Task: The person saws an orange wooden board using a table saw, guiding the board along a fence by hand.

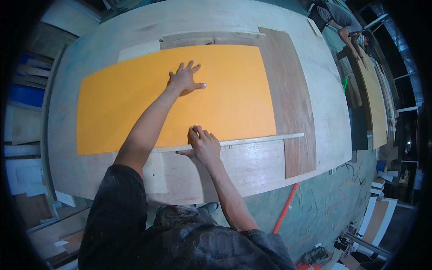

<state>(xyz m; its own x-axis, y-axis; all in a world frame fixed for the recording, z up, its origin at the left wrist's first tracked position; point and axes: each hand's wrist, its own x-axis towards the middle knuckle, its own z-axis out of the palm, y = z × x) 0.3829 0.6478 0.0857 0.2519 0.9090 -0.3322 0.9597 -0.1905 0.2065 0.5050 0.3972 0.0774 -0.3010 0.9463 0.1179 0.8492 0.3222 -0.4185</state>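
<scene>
A large orange sheet (234,103) lies flat across the worktable. My left hand (183,80) rests on its upper middle, fingers spread wide and palm down, holding nothing. Along the sheet's near edge runs a thin pale wooden strip (261,140). My right hand (206,147) is closed on that strip near its middle, with curled fingers over the sheet's edge and the thumb on the near side. What lies under the fingertips is hidden.
A brown wood board (294,99) lies beside the sheet's right end on the pale worktable (324,90). Another strip (234,34) lies beyond the sheet. An orange hose (285,208) crosses the floor. At far right a person (344,27) bends over boards (375,99).
</scene>
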